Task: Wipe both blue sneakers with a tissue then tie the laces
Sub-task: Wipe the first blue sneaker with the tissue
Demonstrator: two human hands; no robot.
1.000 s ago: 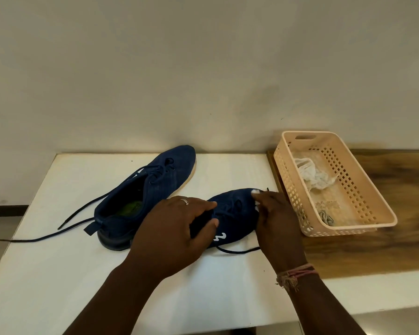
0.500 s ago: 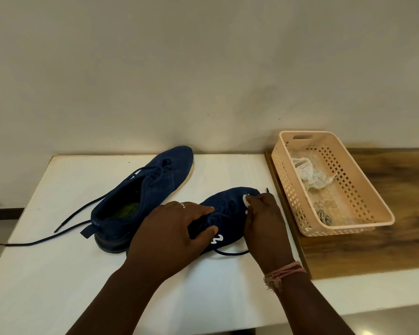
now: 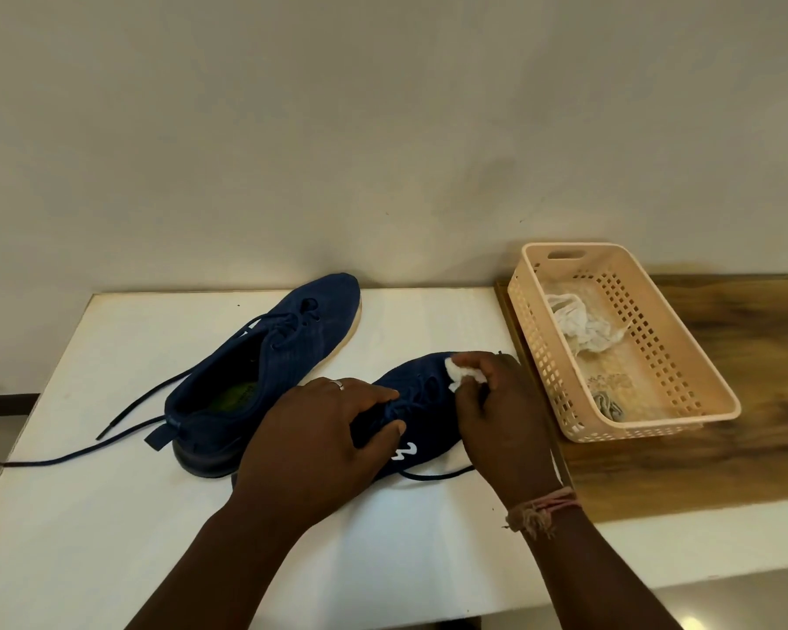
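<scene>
Forearms reach in from the bottom edge, a braided thread band point(image 3: 540, 509) on the right wrist. The left hand point(image 3: 319, 443) is curled over the heel and collar of the nearer blue sneaker point(image 3: 424, 429), thumb on the side panel above a white logo, pinning it to the white table point(image 3: 87, 516). The right hand point(image 3: 503, 416) pinches a small wad of white tissue point(image 3: 462, 372) and presses it on the upper near the toe; by my reading, the wiping of this shoe is under way. One loose lace point(image 3: 433, 474) trails out from under it on the tabletop.

The knit upper looks soft and will likely dent under pressure, so a hold round the firmer heel suits it, with light strokes of the tissue, which is flimsy and could shred on the weave. The shoe seems light enough to skid unless held.

Behind and to the left lies the second sneaker point(image 3: 287, 356), upright, toe toward the wall, its untied laces point(image 3: 124, 425) sprawled leftward off the table edge. To the right, on a wooden surface point(image 3: 724, 470), stands a peach slotted basket point(image 3: 683, 338) holding a crumpled white tissue point(image 3: 578, 322) and a small greyish item point(image 3: 608, 404), too indistinct to name.
</scene>
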